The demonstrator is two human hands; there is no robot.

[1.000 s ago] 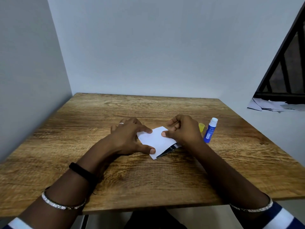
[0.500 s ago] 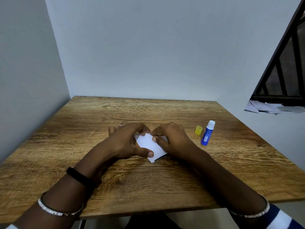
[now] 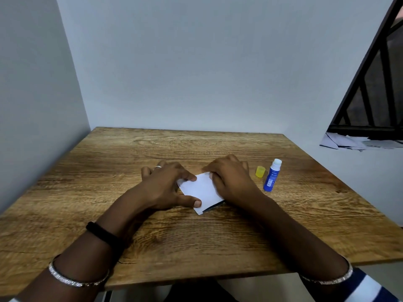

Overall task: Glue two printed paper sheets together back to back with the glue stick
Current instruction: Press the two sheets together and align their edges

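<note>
Two hands pressed paper sheets flat on a wooden table.

Left hand (image 3: 161,188) lay spread wide, forefinger on the far left corner and thumb on the near edge of the paper sheets (image 3: 201,191), its other fingers resting on the table (image 3: 196,247). Right hand (image 3: 231,182) lay palm down over the sheets' right side, fingers bent at the far corner; whether it pinched the edge or only pressed could not be told. The top sheet showed blank white, with a dark printed edge peeking out beneath at the near side. Just right of that hand stood the yellow cap (image 3: 260,171) and the uncapped blue glue stick (image 3: 271,176), upright. Loose papers (image 3: 349,142) lay on the window ledge, well apart.
</note>
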